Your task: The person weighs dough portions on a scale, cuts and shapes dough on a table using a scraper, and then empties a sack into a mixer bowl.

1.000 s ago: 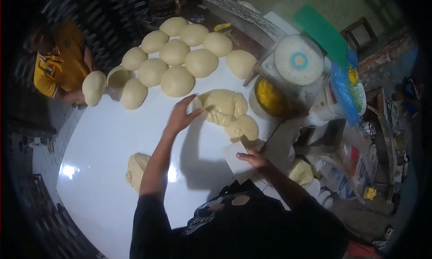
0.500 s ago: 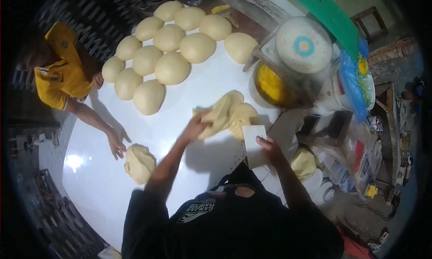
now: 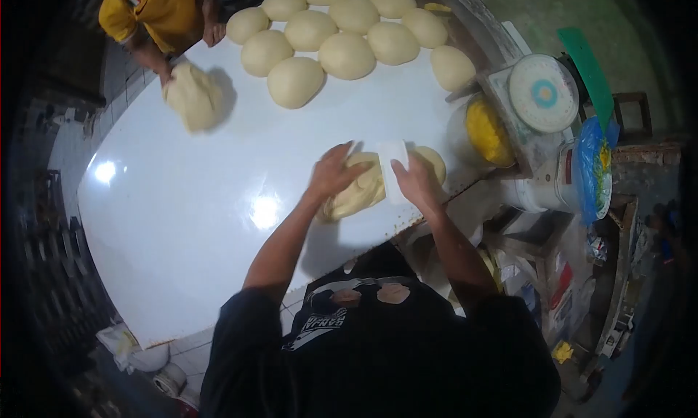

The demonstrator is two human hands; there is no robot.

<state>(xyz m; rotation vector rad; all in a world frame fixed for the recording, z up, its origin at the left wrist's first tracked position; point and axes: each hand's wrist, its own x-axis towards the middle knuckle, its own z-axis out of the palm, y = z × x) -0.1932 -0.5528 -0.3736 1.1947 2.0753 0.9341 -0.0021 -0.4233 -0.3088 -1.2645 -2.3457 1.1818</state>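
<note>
Dough: a soft, folded mass on the white table, near the edge closest to the person; a rounder part bulges out to the right.
Scraper: white, flat, standing across the dough between the larger left part and the right part; whether it has cut through, I cannot tell.
Right hand: closed on the scraper, thumb on its face.
Left hand: fingers apart, laid on the left part of the dough, not clamped round it.
Balls: smooth, pale domes in close rows at the far side of the table; the rightmost sits a little apart.
Co-worker: a person in a yellow top at the far left, one hand on a loose lump, blurred, the other hand at the table's edge.
Bowl: at the table's right side, holding yellow stuff.
Scale: round white dial with a blue ring, beyond the bowl.
Green board: leaning just beside the scale.
Blue bag: crumpled, against a white bucket.
</note>
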